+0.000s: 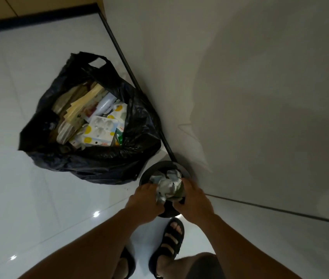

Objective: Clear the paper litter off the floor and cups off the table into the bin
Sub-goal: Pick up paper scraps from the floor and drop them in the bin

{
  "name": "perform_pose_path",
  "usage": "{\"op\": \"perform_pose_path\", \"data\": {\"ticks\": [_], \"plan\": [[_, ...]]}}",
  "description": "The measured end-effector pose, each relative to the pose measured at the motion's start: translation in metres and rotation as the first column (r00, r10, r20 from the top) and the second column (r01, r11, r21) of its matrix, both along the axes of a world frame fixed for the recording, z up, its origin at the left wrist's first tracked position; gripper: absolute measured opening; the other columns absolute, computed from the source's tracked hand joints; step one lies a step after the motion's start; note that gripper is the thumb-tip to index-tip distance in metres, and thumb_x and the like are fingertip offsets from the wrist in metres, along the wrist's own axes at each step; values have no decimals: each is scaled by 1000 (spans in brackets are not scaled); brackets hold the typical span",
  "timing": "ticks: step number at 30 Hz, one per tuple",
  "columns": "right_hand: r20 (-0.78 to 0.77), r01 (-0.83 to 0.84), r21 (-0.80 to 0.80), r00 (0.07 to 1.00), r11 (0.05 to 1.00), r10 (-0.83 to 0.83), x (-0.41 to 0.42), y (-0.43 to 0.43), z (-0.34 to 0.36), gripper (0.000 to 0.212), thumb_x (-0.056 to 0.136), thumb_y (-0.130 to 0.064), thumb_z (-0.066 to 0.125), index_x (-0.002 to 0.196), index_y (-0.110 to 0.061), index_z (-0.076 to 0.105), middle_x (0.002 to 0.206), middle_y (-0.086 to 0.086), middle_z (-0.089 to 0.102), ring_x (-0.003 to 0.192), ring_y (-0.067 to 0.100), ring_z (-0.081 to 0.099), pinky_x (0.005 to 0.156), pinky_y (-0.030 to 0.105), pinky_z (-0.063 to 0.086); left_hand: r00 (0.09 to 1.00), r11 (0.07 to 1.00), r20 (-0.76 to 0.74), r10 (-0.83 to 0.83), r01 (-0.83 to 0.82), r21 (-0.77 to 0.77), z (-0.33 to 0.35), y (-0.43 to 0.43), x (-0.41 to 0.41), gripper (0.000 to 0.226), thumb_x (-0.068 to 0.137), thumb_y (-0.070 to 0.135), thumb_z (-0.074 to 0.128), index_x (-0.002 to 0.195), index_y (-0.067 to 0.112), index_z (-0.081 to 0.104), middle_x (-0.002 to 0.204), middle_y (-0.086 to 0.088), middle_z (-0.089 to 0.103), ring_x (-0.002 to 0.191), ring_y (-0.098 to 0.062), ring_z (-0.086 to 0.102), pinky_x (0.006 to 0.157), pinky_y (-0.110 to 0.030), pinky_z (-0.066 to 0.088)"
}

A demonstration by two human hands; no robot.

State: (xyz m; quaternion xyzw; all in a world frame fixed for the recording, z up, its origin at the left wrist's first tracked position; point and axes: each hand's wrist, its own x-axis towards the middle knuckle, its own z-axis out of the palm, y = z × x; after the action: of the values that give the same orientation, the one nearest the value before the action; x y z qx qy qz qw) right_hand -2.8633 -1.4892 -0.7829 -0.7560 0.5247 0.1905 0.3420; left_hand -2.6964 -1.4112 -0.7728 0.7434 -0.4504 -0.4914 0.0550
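A small round black bin [149, 172] stands on the white tile floor beside the wall. It is stuffed with crumpled paper [166, 183] that rises above its rim. My left hand [144, 200] grips the left side of the paper wad over the bin. My right hand [193, 200] holds the right side of the same wad, fingers curled down into it. The bin's near rim is hidden behind my hands. No cups or table are in view.
A large black rubbish bag [91, 158] full of card and packaging sits open on the floor left of the bin. A grey wall [240, 87] with a dark skirting strip runs on the right. My sandalled feet [168, 240] stand just behind the bin.
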Motion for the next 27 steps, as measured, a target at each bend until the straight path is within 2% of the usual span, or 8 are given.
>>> {"op": "perform_pose_path", "data": {"ticks": [3,8,12,15,21,27], "plan": [[-4,-20,-1,1000,1000,20,5,6,59,80,84,-46,64,150,-25,22,153,2,29,132,27,41,101,40,45,1000,997,30,10,-7,-73,58,0,4,65,83,37,61,140,22,36,137,-1,45,126,-20,43,103,-38,42],[52,-120,-34,991,992,121,26,20,164,86,86,-48,63,154,-24,17,157,1,23,139,25,32,107,36,37,991,988,124,40,-20,-155,161,17,21,73,83,44,62,145,22,31,147,0,36,135,-20,31,109,-35,34],[70,-277,-37,958,960,279,45,34,236,87,86,-48,64,155,-26,16,161,0,15,144,24,25,112,37,33,974,985,206,98,-66,-158,237,52,33,75,82,49,60,146,22,30,149,-1,34,138,-22,28,110,-37,33],[65,-422,-46,903,906,424,54,47,278,87,85,-51,61,155,-28,15,162,0,13,146,24,22,114,43,31,942,974,267,206,-172,-146,281,87,33,76,85,50,57,149,22,28,153,-3,30,140,-24,26,111,-40,33],[-4,-741,-120,665,660,746,67,71,341,88,87,-52,58,156,-28,10,162,1,9,145,29,18,112,45,32,808,876,340,482,-443,-190,340,164,9,72,85,50,56,147,25,29,152,-2,32,140,-25,26,108,-44,35],[-56,-916,-184,371,356,927,83,128,393,85,89,-54,56,155,-27,9,161,2,9,144,31,18,109,45,34,636,737,399,660,-652,-180,373,257,-37,74,86,57,51,149,26,25,156,-1,25,144,-25,18,112,-47,29]]}}
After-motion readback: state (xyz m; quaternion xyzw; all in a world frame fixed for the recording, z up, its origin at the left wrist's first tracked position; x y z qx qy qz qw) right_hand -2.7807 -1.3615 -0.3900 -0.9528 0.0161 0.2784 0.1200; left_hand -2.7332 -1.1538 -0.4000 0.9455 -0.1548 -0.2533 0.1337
